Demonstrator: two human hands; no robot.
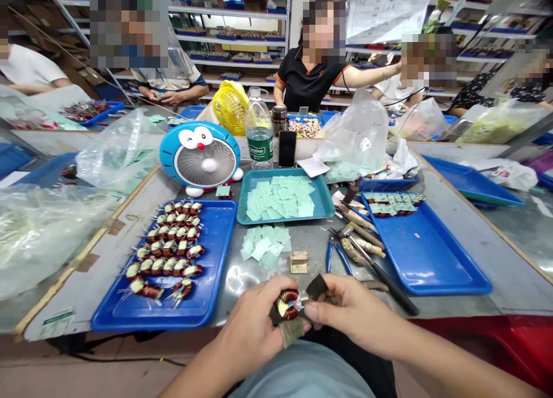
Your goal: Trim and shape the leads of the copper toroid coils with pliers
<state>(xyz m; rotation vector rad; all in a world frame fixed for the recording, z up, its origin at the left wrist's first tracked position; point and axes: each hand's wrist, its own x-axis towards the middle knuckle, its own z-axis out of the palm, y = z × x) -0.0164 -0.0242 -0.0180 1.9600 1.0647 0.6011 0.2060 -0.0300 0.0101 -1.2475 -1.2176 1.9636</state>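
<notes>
My left hand (250, 320) is shut on a copper-wound toroid coil (287, 304), and a tan wrap covers one of its fingers. My right hand (345, 306) pinches a small dark square pad (317, 287) against the coil's side. Ahead on the left, a blue tray (216, 265) holds several similar coils (166, 254) with wire leads. Just beyond my hands lie a loose pile of pale green paper squares (263, 246) and a small cardboard piece (299, 261). Blue-handled pliers (334, 258) rest to the right of them.
A teal tray (283, 218) holds more green squares. Wood-handled tools (360, 231) and a black-handled tool (384, 277) lie beside a second blue tray (432, 265). A bottle (259, 130), a blue fan (199, 156), plastic bags (358, 133) and co-workers (306, 78) stand beyond.
</notes>
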